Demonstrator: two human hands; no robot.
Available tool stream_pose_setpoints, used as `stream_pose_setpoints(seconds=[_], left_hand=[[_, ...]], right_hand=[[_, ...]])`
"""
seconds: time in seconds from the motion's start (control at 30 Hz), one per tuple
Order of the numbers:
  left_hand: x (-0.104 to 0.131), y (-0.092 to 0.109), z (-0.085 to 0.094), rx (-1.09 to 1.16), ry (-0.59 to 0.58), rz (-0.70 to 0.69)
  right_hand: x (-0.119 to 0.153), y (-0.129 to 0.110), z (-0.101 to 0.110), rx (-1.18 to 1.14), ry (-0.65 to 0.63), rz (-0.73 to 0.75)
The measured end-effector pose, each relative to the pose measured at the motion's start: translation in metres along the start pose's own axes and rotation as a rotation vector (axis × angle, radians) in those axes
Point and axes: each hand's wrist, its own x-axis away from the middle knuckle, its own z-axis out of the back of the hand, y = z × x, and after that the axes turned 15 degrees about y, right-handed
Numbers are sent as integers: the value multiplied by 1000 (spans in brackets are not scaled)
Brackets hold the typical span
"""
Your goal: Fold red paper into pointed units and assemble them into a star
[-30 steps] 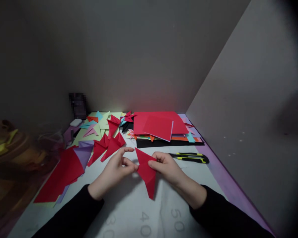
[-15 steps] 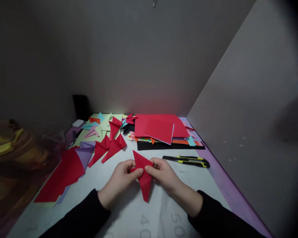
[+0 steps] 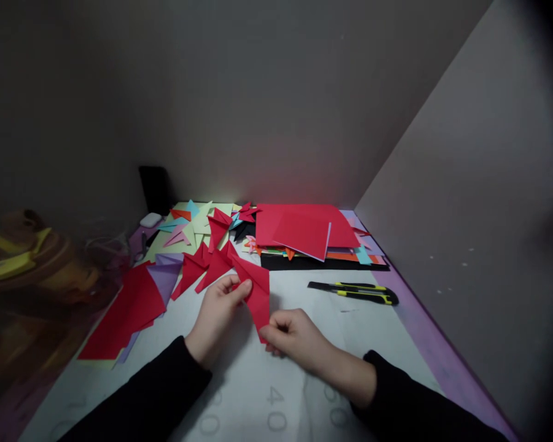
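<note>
A folded piece of red origami paper (image 3: 257, 293) is held up over the white work surface, its pointed end upward and its narrow end toward me. My left hand (image 3: 219, 313) pinches its left edge, thumb on top. At the lower tip, my right hand (image 3: 292, 334) grips the paper between thumb and bent fingers. Just behind my left hand lie similar folded red pieces (image 3: 215, 267), partly overlapped by the held one. To the right of my hands rests a black and yellow utility knife (image 3: 362, 293).
Red and purple sheets (image 3: 124, 313) lie at the left. Behind are small coloured paper folds (image 3: 179, 235) and a stack topped with red sheets (image 3: 299, 227). A white case (image 3: 150, 220) and a dark upright object (image 3: 155, 189) stand back left. Walls (image 3: 267, 110) bound the back and right.
My right hand has slid down from the middle of the red paper to its lower tip. The paper has turned and shows a wider face; my left hand keeps its pinch. The view has shifted slightly.
</note>
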Motion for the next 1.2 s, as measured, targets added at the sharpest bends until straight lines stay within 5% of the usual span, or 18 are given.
stream_pose_setpoints(seconds=[0.17, 0.33, 0.7, 0.93, 1.1, 1.2], left_hand=[[-8, -3, 4, 8, 40, 6], [-3, -10, 1, -81, -146, 2], [-7, -8, 6, -325, -343, -118], [-12, 0, 10, -279, -107, -138], [1, -9, -2, -249, -299, -163], [1, -9, -2, -360, -277, -211]], right_hand=[[-4, 3, 9, -5, 35, 99], [-15, 3, 18, -228, 291, 180], [-12, 6, 18, -148, 291, 185], [-18, 21, 26, -237, 415, 230], [-26, 23, 25, -233, 423, 223], [-26, 24, 22, -206, 360, 234]])
